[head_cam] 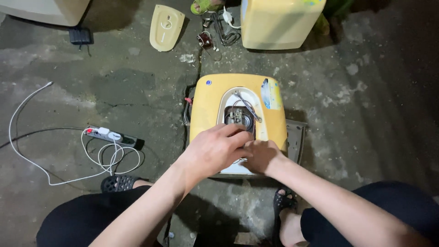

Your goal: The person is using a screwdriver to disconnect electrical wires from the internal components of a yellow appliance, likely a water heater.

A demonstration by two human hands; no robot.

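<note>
A yellow boxy appliance [215,98] lies on the concrete floor in front of me, with an oval white-rimmed opening [241,114] showing wires and metal parts inside. My left hand [212,148] rests over the near edge of that opening, fingers curled toward the wiring. My right hand [260,156] sits just beside it, touching the left hand's fingers at the opening's lower rim. What the fingertips grip is hidden by the hands themselves.
A loose cream oval cover [166,26] lies at the back. A second yellow appliance [280,22] stands behind, with wires [219,27] next to it. A power strip [112,136] with white cables lies at left. My knees and sandalled feet [118,183] frame the bottom.
</note>
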